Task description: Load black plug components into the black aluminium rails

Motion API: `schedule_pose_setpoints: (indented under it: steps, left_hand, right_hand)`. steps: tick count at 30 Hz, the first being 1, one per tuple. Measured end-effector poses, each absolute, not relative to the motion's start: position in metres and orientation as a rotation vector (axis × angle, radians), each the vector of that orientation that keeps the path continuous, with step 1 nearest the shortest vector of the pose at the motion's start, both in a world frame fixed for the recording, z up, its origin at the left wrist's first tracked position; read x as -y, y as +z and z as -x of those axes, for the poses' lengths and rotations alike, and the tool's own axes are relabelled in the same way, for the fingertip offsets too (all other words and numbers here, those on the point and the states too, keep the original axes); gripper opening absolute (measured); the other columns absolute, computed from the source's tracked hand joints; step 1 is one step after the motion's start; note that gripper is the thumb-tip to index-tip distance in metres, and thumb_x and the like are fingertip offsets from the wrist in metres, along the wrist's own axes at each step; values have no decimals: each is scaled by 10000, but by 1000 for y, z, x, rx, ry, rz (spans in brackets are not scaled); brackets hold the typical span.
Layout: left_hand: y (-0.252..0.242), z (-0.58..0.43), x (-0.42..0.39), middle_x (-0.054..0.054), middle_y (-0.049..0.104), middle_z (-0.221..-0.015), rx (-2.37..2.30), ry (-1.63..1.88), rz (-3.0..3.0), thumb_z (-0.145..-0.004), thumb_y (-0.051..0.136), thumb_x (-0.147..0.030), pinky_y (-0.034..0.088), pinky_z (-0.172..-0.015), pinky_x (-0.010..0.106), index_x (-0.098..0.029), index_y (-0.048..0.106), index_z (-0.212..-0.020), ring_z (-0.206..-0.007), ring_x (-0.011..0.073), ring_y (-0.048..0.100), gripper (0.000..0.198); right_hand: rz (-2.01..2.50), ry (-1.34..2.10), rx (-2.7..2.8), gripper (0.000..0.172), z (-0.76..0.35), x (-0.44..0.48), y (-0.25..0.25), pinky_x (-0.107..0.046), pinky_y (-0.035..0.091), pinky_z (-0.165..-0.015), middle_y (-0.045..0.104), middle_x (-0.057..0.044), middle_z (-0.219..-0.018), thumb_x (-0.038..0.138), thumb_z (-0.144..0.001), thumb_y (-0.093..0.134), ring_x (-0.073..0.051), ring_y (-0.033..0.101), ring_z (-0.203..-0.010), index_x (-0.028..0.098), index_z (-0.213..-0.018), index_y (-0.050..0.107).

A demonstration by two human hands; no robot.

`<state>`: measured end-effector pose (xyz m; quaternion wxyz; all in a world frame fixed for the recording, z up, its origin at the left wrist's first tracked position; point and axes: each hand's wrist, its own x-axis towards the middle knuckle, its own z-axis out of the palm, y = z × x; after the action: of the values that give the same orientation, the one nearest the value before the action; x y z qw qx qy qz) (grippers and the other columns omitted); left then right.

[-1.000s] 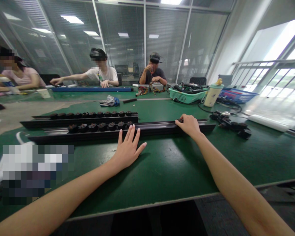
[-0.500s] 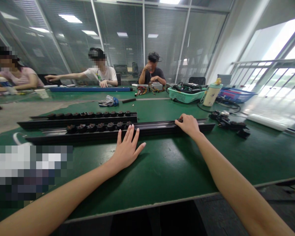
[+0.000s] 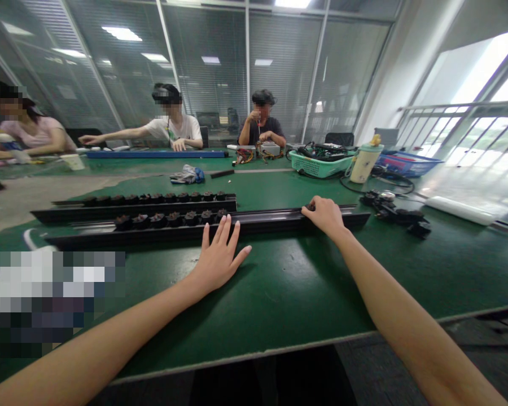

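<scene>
Two bare hands rest at the near black rail [image 3: 275, 221] in the lower middle of the frame: the left hand [image 3: 217, 261] lies open on the green bench top [image 3: 292, 293], its fingers [image 3: 226, 234] spread with their tips at the rail's front edge, while the right hand [image 3: 325, 216] curls over the rail's top (whether it truly grips, we cannot tell). A row of dark round fittings [image 3: 169, 219] sits along the rail's left half, with a second rail [image 3: 131, 206] lying parallel behind it. We judge the step in hand to be steadying the rail; shifting it would call for a firm closure of both hands.
</scene>
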<state>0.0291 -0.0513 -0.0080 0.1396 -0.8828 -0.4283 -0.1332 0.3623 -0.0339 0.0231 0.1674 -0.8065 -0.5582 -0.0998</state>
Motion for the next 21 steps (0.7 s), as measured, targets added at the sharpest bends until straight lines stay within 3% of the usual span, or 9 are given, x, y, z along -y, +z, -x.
schedule_pose_setpoints:
  steps: [21]
  left_hand:
    - [-9, -28, 51, 179, 165, -1717, 1239, -393, 2546, -1058, 168, -581, 66, -1277, 608, -107, 254, -1632, -1608, 306, 87, 750]
  right_hand:
    - [2353, -284, 1572, 301, -363, 35, 25, -353, 447, -812, 742, -141, -1090, 416, -942, 526, -297, 649, -1054, 174, -1028, 682]
